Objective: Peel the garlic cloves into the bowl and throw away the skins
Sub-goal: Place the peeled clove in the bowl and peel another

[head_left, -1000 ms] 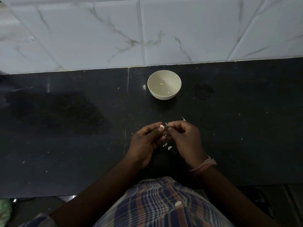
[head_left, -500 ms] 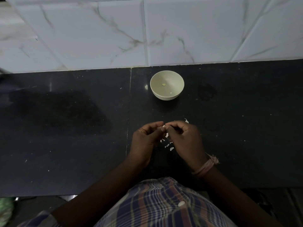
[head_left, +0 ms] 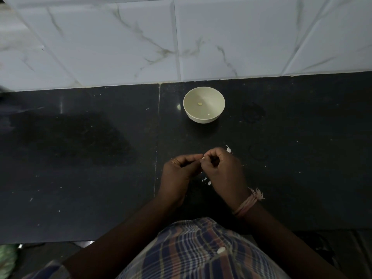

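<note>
A white marbled tile wall [head_left: 181,37] fills the top of the view and meets a black stone counter [head_left: 80,158] along a straight line; the counter runs the full width, a thin seam crossing it from the wall toward the near edge just left of the hands. The near edge of the counter shows at the bottom left, with the person's checked shirt [head_left: 201,248] below it. Wide stretches of dark counter lie bare to the left and to the right of the hands, marked only by faint specks. A cream bowl [head_left: 204,104] stands upright near the wall, right of the seam and well apart from the hands, with one peeled clove [head_left: 199,104] in its bottom and a tiny pale fleck near its front wall. The left hand [head_left: 179,170] and the right hand [head_left: 223,170] meet above the counter, between the bowl and the body, both with fingers curled inward. Their fingertips pinch a small garlic clove [head_left: 203,157], of which only a pale sliver shows between them. A thread band [head_left: 248,203] wraps the right wrist. Bits of skin [head_left: 207,181] lie on the counter under and between the hands, and one more skin scrap [head_left: 228,149] lies just beyond the right hand's knuckles.
</note>
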Demonstrator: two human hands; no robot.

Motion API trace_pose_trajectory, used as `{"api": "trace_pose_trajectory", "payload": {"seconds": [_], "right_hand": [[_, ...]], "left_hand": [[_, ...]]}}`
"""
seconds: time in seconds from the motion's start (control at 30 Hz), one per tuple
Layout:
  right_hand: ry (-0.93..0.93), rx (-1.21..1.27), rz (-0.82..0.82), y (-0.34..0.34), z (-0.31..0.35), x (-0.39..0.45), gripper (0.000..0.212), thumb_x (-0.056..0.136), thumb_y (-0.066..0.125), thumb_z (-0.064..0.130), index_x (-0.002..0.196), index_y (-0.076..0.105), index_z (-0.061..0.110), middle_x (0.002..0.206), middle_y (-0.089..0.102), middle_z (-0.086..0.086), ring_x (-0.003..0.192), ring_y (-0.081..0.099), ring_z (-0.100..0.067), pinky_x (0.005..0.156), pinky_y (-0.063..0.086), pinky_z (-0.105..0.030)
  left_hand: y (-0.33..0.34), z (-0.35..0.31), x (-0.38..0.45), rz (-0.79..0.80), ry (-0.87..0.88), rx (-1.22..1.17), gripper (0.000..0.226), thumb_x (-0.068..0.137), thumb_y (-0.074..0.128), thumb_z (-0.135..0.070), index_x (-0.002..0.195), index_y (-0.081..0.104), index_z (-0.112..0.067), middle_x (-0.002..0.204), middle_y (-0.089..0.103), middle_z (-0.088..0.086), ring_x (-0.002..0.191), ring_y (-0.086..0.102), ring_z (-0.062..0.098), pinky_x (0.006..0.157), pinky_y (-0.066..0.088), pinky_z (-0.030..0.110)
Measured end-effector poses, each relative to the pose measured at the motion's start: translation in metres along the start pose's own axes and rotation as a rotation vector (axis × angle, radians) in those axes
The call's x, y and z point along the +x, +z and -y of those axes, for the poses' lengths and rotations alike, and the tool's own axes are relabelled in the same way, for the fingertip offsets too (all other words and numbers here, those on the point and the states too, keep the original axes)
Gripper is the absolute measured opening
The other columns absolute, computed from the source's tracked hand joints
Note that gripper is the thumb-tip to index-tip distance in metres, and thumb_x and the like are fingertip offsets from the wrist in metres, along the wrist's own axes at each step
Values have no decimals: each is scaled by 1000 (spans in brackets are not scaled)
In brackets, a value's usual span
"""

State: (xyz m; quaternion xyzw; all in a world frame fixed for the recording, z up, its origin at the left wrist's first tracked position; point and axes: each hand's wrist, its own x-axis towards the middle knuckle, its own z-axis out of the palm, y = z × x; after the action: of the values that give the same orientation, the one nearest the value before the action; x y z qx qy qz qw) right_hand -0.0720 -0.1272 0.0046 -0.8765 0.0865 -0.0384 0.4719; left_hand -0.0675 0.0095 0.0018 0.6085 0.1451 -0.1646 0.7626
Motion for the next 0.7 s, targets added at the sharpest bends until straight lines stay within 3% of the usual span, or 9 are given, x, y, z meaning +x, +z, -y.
{"api": "trace_pose_trajectory", "payload": {"seconds": [0.3, 0.57, 0.7], "right_hand": [[90, 119, 82, -1, 1, 1, 7, 85, 74, 20, 85, 68, 23, 77, 70, 5, 73, 67, -10, 71, 58, -37], [135, 195, -41, -6, 4, -5, 4, 88, 72, 19, 92, 74, 21, 80, 73, 9, 76, 69, -3, 73, 60, -31], [133, 174, 15, -6, 5, -6, 3, 89, 73, 21, 91, 72, 23, 79, 72, 9, 74, 68, -4, 69, 59, -30]], "left_hand": [[1, 0, -6, -47, -12, -22, 14, 89, 70, -2, 102, 74, 1, 100, 77, 19, 100, 74, 33, 93, 58, 44], [9, -9, -9, -7, 52, 55, 16, 89, 73, -4, 105, 77, -5, 97, 79, 12, 95, 76, 26, 85, 61, 33], [6, -5, -8, -25, 22, 14, 15, 90, 71, -5, 104, 77, -3, 100, 78, 16, 101, 74, 33, 92, 58, 40]]}}
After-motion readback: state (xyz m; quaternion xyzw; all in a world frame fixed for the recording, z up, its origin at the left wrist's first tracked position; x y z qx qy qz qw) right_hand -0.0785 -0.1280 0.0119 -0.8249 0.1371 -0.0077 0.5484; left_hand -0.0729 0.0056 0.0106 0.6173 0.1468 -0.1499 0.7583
